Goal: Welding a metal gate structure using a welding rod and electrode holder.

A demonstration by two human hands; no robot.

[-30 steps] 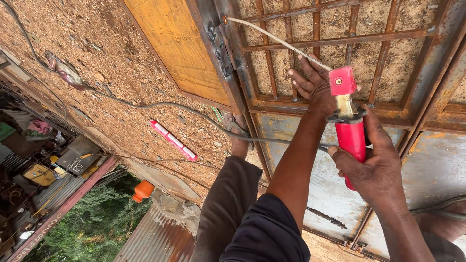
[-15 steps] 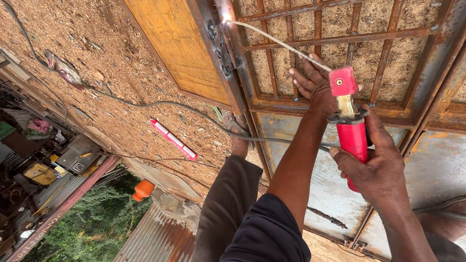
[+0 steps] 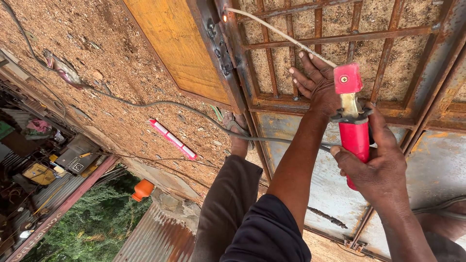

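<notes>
Gravel ground, rusty steel gate frame [image 3: 340, 39] laid flat.
Right hand [image 3: 376, 167] wraps red electrode holder [image 3: 354, 140]; left hand [image 3: 315, 82] steadies pale welding rod [image 3: 281, 34], tip glowing at hinge [image 3: 219, 39]. Beyond: orange panel [image 3: 179, 48], red-white tube [image 3: 173, 139].

The right hand [image 3: 376, 167] sits at about four o'clock, fingers [image 3: 345, 162] wrapped tight in a fist, thumb on top, wrist bent and forearm running down to five o'clock. The left hand [image 3: 318, 82] lies near one o'clock, fingers spread and pointing toward eleven, its bare forearm stretching back to six o'clock.
</notes>
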